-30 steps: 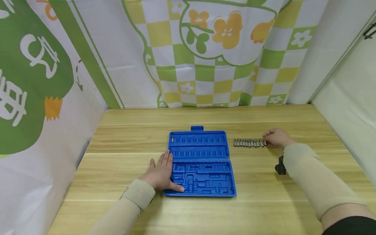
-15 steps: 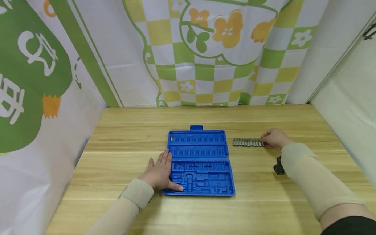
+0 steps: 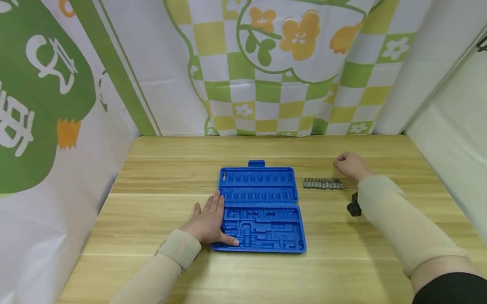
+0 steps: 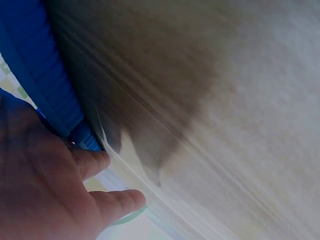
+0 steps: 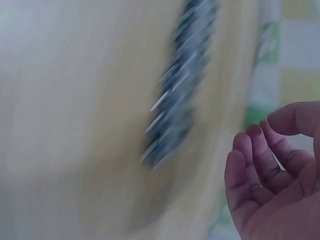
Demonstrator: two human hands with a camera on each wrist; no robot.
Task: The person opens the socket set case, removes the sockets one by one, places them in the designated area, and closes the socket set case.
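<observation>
My left hand (image 3: pixel 208 224) lies with straight fingers along the left edge of an open blue plastic case (image 3: pixel 300 230), its thumb over the lower half. In the left wrist view, fingertips of that hand (image 4: pixel 50 175) show beside the blue case wall (image 4: pixel 37 65). My right hand (image 3: pixel 352 165) hovers just past the right end of a row of small metal bits (image 3: pixel 323 184). Its fingers are loosely curled, and nothing shows between them in the right wrist view, where the hand (image 5: pixel 280 175) is beside the blurred bits (image 5: pixel 180 85).
A single small metal piece (image 3: pixel 224 176) sits in the top left slot of the case; the other moulded recesses show bare blue plastic. The wooden table (image 3: pixel 164 167) meets a patterned cloth (image 3: pixel 265 94) at the back. A black device (image 3: pixel 354 206) hangs under the right wrist.
My right hand has come away from the right end of the row of bits, up and back, and the end bit stays on the table. The left hand has kept its place.
</observation>
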